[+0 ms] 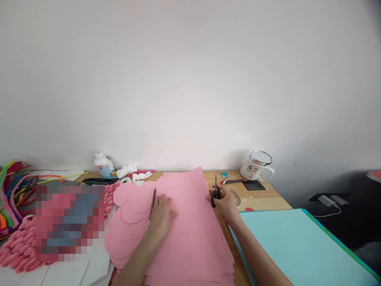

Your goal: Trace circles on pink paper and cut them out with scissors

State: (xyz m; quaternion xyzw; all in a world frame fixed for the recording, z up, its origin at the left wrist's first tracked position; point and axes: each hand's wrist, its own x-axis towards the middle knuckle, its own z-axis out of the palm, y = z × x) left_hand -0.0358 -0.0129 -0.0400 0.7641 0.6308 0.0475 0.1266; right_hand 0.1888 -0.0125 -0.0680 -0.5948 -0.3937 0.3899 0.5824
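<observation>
A stack of pink paper sheets [190,230] lies on the wooden table [268,202]. My left hand [160,216] rests flat on the sheets, fingers stretched out, with a thin pencil [152,204] lying along its left side. My right hand [224,200] is closed round black-handled scissors [215,192] at the right edge of the stack, blades pointing away from me. Round pink cut-outs [131,206] overlap at the stack's left.
Light blue sheets [297,246] lie at the right. At the back stand a white mug [256,167], a small white bottle [102,163], crumpled white paper [127,171] and a black card [254,185]. Coloured pipe cleaners [13,186] and pink loops [18,246] fill the left.
</observation>
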